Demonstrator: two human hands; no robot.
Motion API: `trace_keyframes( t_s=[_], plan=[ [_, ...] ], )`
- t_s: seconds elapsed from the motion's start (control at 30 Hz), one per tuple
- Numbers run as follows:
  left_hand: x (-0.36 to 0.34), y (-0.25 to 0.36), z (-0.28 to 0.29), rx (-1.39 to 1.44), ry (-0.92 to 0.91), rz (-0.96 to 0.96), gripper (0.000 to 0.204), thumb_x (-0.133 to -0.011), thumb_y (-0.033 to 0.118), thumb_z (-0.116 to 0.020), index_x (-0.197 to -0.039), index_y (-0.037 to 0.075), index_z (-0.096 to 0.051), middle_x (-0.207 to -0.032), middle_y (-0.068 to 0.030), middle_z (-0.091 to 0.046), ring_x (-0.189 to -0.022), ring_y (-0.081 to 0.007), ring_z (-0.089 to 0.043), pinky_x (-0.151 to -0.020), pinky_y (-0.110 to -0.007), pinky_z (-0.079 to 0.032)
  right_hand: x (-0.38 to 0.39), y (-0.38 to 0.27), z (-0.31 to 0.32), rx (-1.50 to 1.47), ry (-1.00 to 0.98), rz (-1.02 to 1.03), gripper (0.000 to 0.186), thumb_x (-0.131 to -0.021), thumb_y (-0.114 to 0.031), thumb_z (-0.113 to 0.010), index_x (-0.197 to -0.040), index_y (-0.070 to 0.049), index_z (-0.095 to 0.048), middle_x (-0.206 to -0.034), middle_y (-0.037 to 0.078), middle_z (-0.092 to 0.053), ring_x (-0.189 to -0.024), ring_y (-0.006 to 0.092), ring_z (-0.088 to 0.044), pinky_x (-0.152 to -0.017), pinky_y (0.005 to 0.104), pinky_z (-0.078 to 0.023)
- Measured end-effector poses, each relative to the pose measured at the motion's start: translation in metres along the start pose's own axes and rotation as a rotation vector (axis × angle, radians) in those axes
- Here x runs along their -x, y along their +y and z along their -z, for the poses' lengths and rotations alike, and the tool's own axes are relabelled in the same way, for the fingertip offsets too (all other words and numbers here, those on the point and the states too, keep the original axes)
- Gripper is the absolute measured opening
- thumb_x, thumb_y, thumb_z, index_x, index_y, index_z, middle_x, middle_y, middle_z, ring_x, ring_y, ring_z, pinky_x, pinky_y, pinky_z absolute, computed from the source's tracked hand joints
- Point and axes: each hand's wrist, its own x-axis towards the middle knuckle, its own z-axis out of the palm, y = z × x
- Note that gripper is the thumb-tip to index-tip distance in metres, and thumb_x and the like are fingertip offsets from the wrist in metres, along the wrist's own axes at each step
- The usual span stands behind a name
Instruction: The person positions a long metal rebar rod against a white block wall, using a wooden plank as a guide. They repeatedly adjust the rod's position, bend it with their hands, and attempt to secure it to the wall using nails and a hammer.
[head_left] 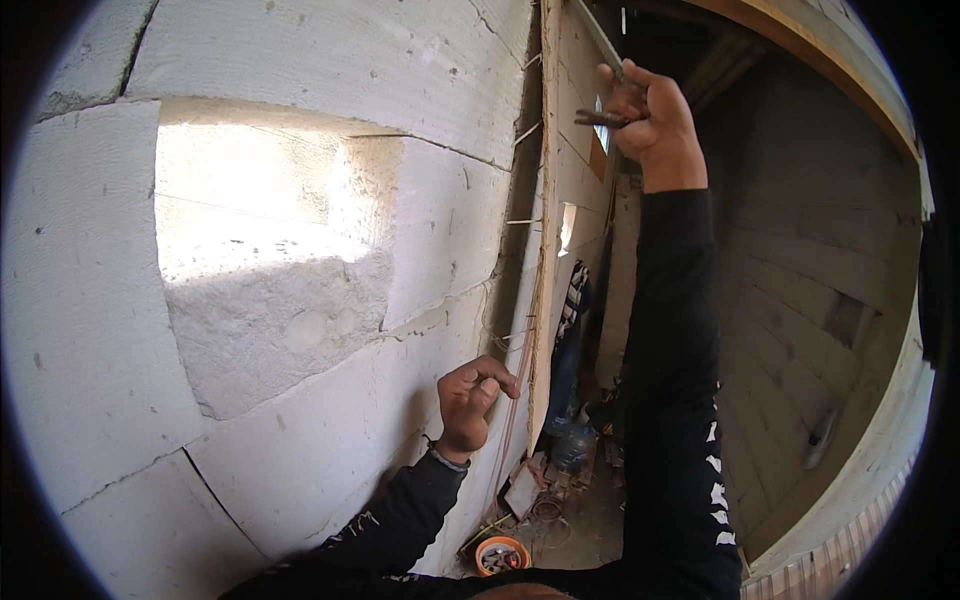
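My right hand (645,115) is raised high beside the opening in the wall, its fingers curled around a dark two-pronged metal tool (597,118). A thin grey bar (598,38) slants down to the same fingers; whether they hold it too is unclear. Lower and to the left, my left hand (472,405) is closed, with its fingertips by the thin reddish wires (524,360) that run down the wall's edge. What those fingers pinch, if anything, cannot be made out. Short pale spikes (522,222) stick out in the gap beside the wooden edge strip (546,240).
A white block wall (280,480) with a bright square hole (250,200) fills the left. Below, an orange bucket (502,556) holds small pieces. Further in are a large clear bottle (573,446), hanging clothes (572,320) and floor debris. A curved wooden frame (850,75) borders the dark room.
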Motion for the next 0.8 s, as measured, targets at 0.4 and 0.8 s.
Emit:
trace_keyframes(
  t_s=[0.4,0.8],
  plan=[
    [0.009,-0.003,-0.022,0.111,-0.113,0.144,0.03,-0.094,0.027,-0.061,-0.09,-0.002,-0.065,-0.08,-0.0085,-0.064,-0.075,-0.0145,-0.063,-0.071,-0.029,-0.05,-0.027,0.034,0.0,0.101,0.095,0.102,0.014,-0.092,-0.006,-0.063,-0.099,-0.004,-0.051,-0.09,0.014,-0.067,-0.049,0.0076,-0.032,-0.04,0.0234,-0.027],
    [0.004,0.005,-0.001,-0.09,-0.226,0.089,0.025,-0.089,0.021,-0.061,-0.086,-0.003,-0.065,-0.082,-0.0093,-0.062,-0.073,-0.0154,-0.061,-0.069,-0.03,-0.05,-0.042,-0.173,0.101,0.444,0.018,0.132,0.02,-0.098,-0.022,-0.066,-0.098,-0.002,-0.063,-0.057,-0.009,-0.033,-0.04,0.0016,-0.023,-0.034,0.0194,-0.016]
  ],
)
